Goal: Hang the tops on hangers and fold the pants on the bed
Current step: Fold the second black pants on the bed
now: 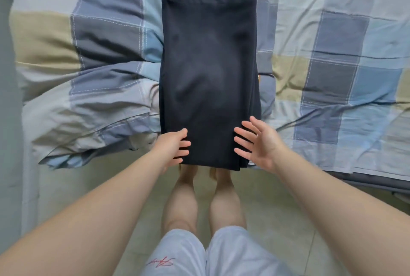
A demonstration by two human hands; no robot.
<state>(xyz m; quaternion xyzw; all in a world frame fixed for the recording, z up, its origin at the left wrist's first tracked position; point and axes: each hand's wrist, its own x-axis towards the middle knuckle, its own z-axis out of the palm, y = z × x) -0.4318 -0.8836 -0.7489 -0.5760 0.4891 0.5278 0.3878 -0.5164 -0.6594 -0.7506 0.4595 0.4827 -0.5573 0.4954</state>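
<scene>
Left hand (175,147) released, straight fingers touching the left edge of the pants (208,65) at their near end. Right hand (257,142) also released, fingers spread, just beside the right edge; contact unclear. Pants are dark, folded into a long narrow stack, lying flat on the bed (332,54), near end at its front edge.

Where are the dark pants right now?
In the head view, the folded dark pants lie mid-frame on the checked bedspread, near end at its edge, between the left hand and right hand.
</scene>
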